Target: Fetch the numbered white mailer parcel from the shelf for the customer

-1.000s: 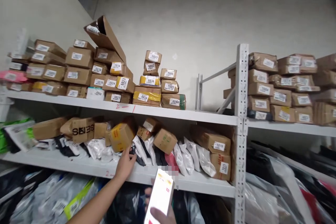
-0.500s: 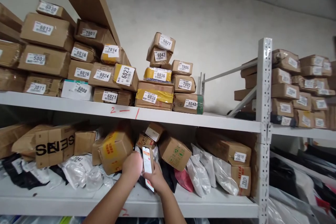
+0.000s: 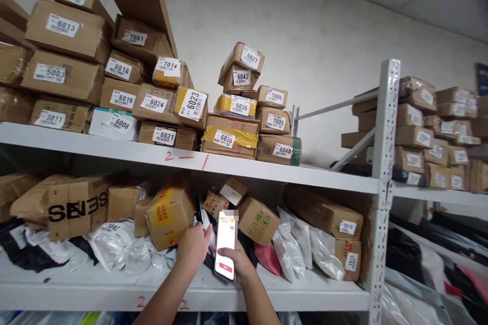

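Reaching into the lower shelf (image 3: 114, 292), the person's left hand (image 3: 193, 250) is curled loosely with its fingers pushed in among the white and black mail bags (image 3: 114, 246) at the foot of a tilted brown box with yellow print (image 3: 170, 216); whether those fingers have pinched a bag I cannot tell, as the fingertips are hidden behind the parcels. Just at its three o'clock, almost touching, the right hand (image 3: 238, 261) is wrapped around a phone (image 3: 225, 245), thumb at the near edge and fingers behind, holding it upright with the lit white screen facing the wearer and a red button near its bottom. At twelve o'clock from the phone sit a small tilted carton with a white label (image 3: 232, 190) and, at two o'clock, a brown box with green marks (image 3: 258, 219) leaning on more white bags (image 3: 290, 249) and a pink one (image 3: 267, 259). Far off at nine o'clock lies a box printed with big black letters (image 3: 78, 207). On the upper shelf (image 3: 267, 168), stacks of taped cartons carry numbered labels, among them 6038 (image 3: 229, 137) at twelve o'clock from the hands and 6040 (image 3: 279, 150) just beside it. At three o'clock a grey perforated post (image 3: 383, 172) divides this bay from another rack of labelled boxes (image 3: 427, 137).
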`<state>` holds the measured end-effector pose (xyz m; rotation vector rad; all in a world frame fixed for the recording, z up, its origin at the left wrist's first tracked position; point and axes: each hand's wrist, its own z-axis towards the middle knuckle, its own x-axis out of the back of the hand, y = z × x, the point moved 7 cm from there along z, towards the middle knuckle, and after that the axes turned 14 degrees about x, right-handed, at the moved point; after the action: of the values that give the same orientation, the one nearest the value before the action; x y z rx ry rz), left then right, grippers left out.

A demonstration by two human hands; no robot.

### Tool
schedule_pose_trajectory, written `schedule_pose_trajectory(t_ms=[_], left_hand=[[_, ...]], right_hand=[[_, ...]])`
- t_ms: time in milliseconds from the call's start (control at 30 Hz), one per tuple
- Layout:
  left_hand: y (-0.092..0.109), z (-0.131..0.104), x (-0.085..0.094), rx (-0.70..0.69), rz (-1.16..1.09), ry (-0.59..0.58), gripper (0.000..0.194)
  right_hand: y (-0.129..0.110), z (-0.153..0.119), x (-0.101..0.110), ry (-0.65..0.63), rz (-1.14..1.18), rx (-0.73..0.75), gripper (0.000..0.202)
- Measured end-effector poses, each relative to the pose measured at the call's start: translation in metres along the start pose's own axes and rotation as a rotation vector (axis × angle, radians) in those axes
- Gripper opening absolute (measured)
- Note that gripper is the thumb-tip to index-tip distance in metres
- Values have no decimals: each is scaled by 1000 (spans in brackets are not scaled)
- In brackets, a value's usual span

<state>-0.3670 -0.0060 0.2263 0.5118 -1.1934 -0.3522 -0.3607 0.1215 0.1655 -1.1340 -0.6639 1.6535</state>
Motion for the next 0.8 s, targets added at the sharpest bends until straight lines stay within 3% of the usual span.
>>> schedule_pose_trajectory(t_ms=[233,567,800], left_hand=[[0,10,-13,58,-40,-16,34],[-11,-11,17,7,-195,104,31],[-28,-33,17,75,-229,140,31]], right_hand=[[2,3,2,-45,-16,-50,52],[-17,4,3,-179,21,-118,58],[-13,1,5,-194,44,-120,63]])
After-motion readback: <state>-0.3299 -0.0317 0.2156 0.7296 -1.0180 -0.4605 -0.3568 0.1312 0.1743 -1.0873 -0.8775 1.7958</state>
